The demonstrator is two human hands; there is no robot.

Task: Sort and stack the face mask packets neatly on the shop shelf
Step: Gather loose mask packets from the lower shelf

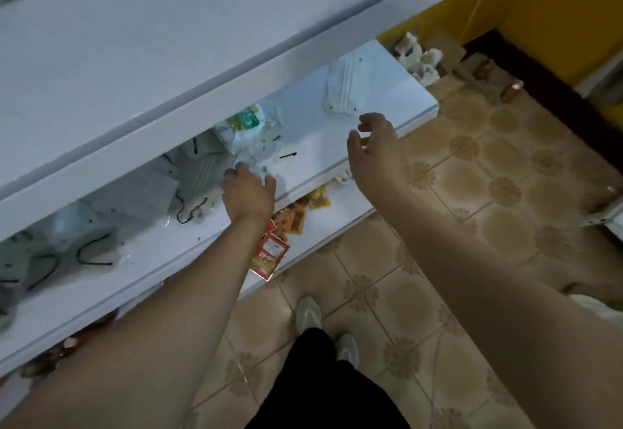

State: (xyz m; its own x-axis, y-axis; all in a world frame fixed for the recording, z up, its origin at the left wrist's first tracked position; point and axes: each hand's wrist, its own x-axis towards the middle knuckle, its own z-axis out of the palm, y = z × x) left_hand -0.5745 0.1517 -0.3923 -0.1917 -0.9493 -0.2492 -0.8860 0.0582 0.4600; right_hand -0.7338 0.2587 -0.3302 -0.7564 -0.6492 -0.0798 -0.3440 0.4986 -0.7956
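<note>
A white shop shelf (323,145) runs diagonally across the view. On it lie clear face mask packets: grey masks with black ear loops (188,179) at the middle, more of them (67,253) at the left. A crumpled clear packet (259,152) sits by a packet with a green label (247,120). My left hand (247,192) grips the near edge of the crumpled packet. A white mask pile (344,91) lies farther right. My right hand (374,145) hovers over the shelf's front edge, just below that pile, fingers loosely curled and holding nothing.
An upper white shelf board (168,40) overhangs the mask shelf. Red and yellow sachets (273,253) lie on the lower shelf. Beyond the shelf's right end are white items and cardboard (421,57) by a yellow wall. Patterned floor tiles (472,175) and my shoes are below.
</note>
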